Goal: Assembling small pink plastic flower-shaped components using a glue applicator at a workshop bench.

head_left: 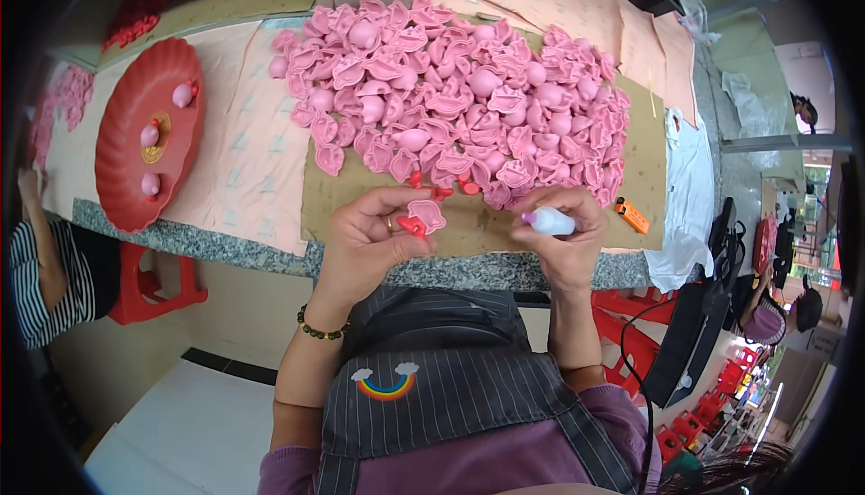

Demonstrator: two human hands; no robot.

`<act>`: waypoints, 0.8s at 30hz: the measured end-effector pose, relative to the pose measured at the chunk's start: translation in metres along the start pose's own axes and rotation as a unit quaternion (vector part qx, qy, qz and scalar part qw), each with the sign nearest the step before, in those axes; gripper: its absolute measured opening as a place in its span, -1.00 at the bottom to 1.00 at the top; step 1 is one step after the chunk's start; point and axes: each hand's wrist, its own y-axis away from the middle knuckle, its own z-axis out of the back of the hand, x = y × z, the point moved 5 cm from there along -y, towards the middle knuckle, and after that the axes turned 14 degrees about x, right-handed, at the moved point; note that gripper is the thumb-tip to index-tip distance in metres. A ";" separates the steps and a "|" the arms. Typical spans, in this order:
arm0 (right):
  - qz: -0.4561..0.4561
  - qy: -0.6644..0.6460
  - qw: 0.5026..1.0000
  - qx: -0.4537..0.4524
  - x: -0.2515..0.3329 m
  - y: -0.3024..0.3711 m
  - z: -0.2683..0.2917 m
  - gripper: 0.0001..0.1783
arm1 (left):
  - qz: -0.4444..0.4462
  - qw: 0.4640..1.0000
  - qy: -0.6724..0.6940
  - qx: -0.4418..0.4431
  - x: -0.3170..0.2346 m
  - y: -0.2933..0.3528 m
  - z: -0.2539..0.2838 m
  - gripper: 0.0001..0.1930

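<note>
Both hands busy at a granite table (468,270).
From left: a red plate (120,148) bears three pink balls (150,136); the left hand (374,232) pinches a pink shell (429,214) and red piece (411,226); pink parts (468,99) lie heaped beyond; the right hand (572,236) grasps a white bottle (553,220), its tip pointing left, near an orange item (632,215).

Head camera: left fisheye — facing down
Left hand (365,232) and right hand (574,247): close below
Apron (468,400): nearer — seen from above
</note>
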 end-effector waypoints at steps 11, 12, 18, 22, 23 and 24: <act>0.026 0.175 0.972 -0.155 0.034 -0.041 0.060 -0.82 | -0.010 1.000 0.016 0.008 -0.002 0.001 0.001 -0.56; 0.031 0.179 0.970 -0.159 0.037 -0.048 0.069 -0.82 | -0.007 1.000 0.015 0.004 -0.004 0.000 0.000 -0.56; 0.029 0.361 0.932 -0.007 0.025 -0.093 0.082 -0.88 | -0.018 0.998 0.061 0.015 -0.002 0.001 0.002 -0.58; 0.055 0.396 0.914 0.067 0.015 -0.103 0.069 -0.86 | -0.016 0.999 0.048 0.010 -0.003 0.001 0.001 -0.58; 0.045 0.397 0.913 0.077 0.015 -0.101 0.071 -0.88 | -0.020 0.998 0.061 0.008 -0.004 0.001 0.000 -0.58; 0.037 0.398 0.912 0.086 0.014 -0.100 0.071 -0.89 | -0.025 0.997 0.073 0.005 -0.005 -0.001 -0.001 -0.58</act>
